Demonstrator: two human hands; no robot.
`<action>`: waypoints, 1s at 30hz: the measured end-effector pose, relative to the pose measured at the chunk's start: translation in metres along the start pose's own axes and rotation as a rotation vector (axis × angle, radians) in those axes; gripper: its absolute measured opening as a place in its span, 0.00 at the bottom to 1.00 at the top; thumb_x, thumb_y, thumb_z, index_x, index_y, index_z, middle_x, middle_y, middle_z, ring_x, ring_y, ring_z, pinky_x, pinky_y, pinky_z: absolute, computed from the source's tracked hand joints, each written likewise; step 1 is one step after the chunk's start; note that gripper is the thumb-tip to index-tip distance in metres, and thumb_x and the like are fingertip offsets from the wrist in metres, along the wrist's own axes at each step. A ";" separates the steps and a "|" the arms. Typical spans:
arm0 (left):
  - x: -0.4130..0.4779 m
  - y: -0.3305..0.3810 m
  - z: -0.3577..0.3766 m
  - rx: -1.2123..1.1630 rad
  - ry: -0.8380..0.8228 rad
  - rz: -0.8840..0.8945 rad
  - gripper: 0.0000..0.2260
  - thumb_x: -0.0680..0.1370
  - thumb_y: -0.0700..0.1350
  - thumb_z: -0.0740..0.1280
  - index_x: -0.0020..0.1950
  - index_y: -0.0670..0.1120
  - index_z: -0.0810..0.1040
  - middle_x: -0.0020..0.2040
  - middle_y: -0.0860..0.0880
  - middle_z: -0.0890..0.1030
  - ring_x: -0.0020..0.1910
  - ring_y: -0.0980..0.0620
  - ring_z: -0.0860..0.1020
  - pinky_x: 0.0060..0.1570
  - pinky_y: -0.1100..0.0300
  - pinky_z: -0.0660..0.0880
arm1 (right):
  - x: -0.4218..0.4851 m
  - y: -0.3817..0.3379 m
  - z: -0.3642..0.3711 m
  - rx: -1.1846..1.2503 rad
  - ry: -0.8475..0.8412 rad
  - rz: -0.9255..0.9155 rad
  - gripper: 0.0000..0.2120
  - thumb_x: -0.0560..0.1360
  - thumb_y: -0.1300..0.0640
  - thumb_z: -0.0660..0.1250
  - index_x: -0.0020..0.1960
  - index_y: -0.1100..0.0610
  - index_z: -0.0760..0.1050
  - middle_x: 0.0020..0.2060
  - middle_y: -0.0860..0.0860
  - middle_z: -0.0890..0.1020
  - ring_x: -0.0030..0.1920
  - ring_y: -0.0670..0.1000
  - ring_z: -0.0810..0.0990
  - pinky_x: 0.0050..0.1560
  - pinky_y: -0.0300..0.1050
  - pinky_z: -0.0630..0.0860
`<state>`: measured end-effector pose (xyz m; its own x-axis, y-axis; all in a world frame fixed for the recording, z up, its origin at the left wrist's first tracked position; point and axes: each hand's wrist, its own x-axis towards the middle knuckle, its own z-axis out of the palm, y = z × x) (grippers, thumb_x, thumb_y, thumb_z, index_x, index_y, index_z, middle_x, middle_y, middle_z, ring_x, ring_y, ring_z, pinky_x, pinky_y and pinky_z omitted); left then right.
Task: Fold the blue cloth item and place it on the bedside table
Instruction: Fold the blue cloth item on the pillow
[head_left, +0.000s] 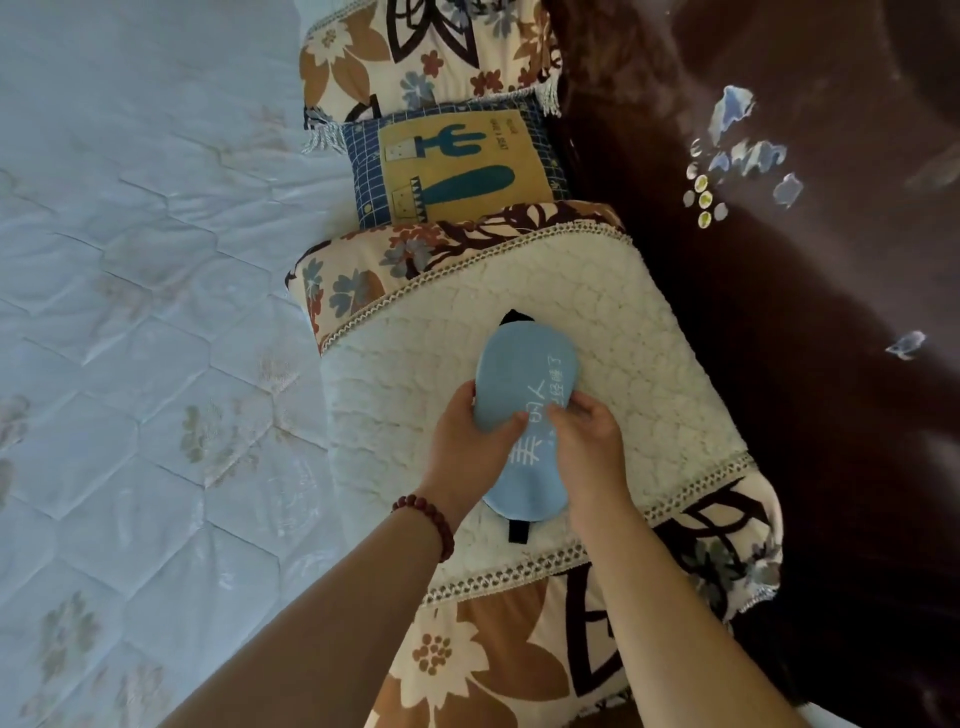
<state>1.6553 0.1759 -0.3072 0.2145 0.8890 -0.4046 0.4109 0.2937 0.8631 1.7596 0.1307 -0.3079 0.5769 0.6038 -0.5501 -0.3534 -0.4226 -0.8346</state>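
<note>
Mask: a blue cloth eye mask (522, 387) with white characters lies flat on the cream fleece top of the near pillow (649, 364), its long axis running away from the person; a black strap shows at the far end and again at the near end.
Left hand (467, 441): it grips the mask's left edge near the middle, thumb on top of the cloth, fingers (462, 395) curled round the edge, so it is closed on the mask. A dark red bead bracelet (428, 519) sits on that wrist.
Right hand (589, 441): it pinches the mask near its right edge, fingertips and thumb pressed together on the blue cloth; closed on the mask too.
Hands to each other: close together, nearly touching over the mask's middle.
Pillow: floral border, lace trim around the fleece panel.
Behind it: a small blue and yellow cactus cushion (452, 166), then another floral pillow (415, 52).
Bed: a pale quilted sheet (130, 312) spreads out to the left.
Right side: a dark brown glossy headboard (779, 312) runs along beside the pillows.
</note>
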 end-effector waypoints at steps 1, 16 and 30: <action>0.001 0.002 0.000 -0.015 -0.014 0.020 0.21 0.71 0.49 0.72 0.61 0.49 0.72 0.51 0.52 0.80 0.47 0.54 0.79 0.39 0.61 0.77 | -0.001 -0.004 -0.002 0.021 -0.003 -0.015 0.15 0.74 0.59 0.66 0.60 0.55 0.72 0.51 0.51 0.83 0.48 0.51 0.82 0.46 0.48 0.79; -0.001 0.016 -0.034 -0.017 -0.024 0.036 0.19 0.71 0.46 0.72 0.60 0.49 0.74 0.47 0.53 0.81 0.40 0.61 0.79 0.25 0.75 0.69 | -0.028 -0.026 0.009 -0.268 -0.441 -0.231 0.32 0.69 0.74 0.60 0.57 0.39 0.72 0.66 0.44 0.72 0.69 0.46 0.68 0.61 0.37 0.69; -0.017 0.022 -0.045 -0.209 0.029 0.074 0.27 0.69 0.51 0.73 0.66 0.51 0.71 0.63 0.54 0.74 0.59 0.54 0.74 0.47 0.63 0.74 | -0.033 -0.021 0.007 0.381 -0.137 0.069 0.03 0.75 0.59 0.68 0.46 0.53 0.80 0.42 0.50 0.85 0.42 0.47 0.84 0.38 0.39 0.78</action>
<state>1.6210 0.1832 -0.2673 0.2105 0.9197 -0.3314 0.2017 0.2909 0.9353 1.7428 0.1248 -0.2727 0.4477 0.6781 -0.5829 -0.6502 -0.2006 -0.7328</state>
